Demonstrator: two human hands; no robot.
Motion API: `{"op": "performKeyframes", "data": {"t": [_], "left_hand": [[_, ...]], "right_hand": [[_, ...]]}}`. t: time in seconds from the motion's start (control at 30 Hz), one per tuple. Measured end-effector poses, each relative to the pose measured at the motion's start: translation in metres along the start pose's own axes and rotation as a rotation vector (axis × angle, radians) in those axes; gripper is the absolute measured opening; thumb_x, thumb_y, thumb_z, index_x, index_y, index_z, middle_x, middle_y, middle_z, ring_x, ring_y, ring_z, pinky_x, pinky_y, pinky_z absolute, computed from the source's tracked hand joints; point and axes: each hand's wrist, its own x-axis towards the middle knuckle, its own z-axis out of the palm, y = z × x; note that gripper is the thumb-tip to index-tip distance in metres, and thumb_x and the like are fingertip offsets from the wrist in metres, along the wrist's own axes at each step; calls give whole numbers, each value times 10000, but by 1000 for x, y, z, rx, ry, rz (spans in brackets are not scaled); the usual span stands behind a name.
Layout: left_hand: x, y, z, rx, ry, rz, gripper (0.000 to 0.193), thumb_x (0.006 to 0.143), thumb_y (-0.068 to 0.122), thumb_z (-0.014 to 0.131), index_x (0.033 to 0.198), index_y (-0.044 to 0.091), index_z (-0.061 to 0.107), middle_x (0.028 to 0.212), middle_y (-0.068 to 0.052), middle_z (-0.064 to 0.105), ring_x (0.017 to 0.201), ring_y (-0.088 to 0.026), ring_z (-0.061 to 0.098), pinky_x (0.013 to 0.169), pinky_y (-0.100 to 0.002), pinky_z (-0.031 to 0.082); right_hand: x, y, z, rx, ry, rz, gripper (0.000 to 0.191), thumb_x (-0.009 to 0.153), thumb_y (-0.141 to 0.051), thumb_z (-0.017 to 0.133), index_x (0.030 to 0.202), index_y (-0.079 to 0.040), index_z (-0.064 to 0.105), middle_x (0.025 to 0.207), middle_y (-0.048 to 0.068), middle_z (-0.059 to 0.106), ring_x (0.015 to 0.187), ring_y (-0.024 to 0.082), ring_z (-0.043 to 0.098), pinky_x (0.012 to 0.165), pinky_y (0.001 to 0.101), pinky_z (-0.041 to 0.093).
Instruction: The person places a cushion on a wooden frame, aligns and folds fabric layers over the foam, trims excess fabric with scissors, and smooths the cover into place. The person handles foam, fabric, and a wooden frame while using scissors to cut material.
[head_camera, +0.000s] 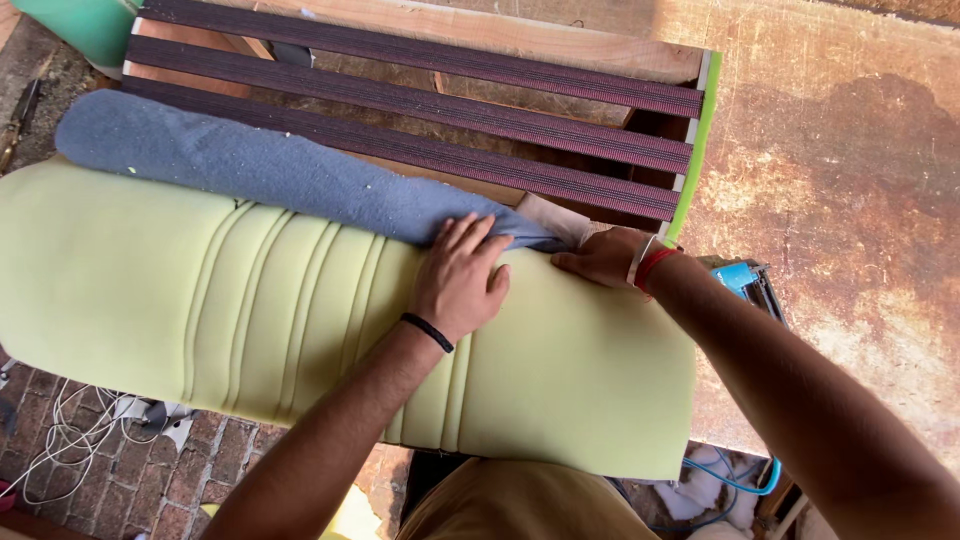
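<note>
Foam fills most of what I see from the head camera: a thick pale green foam sheet, curved over like a roll, lies across the near edge of a wooden frame strung with dark webbing straps. Along the foam's far edge runs a strip of grey fabric, tucked between the foam and the straps.

My left hand lies flat and open on top of the foam, palm down, its fingertips reaching onto the end of the grey fabric; it grips nothing. A black band circles that wrist.

My right hand sits just to the right, at the far edge of the foam where the fabric ends. Its fingers curl down against that edge, and I cannot tell whether they pinch anything. A red and white band wraps that wrist.

A blue tool peeks out beyond the right forearm on the brown tabletop.
</note>
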Motion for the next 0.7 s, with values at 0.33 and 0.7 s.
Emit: {"op": "performKeyframes", "data": {"t": [0.33,0.7], "left_hand": [[-35,18,-20,-11,-253,44,728,860,574,673,1342,36,583,1376,-169,600,1354,-347,488,1183,-499,293],[-8,33,-13,-87,-212,50,87,838,184,758,869,133,694,950,-26,708,1001,-247,660,927,-412,512]], "right_hand": [[7,-44,-11,102,710,-439,482,851,-347,718,1287,-142,691,1065,159,749,916,367,721,761,458,580],[53,-30,-22,208,841,-343,363,822,-317,804,1117,-123,724,990,111,761,864,293,745,772,411,601]]}}
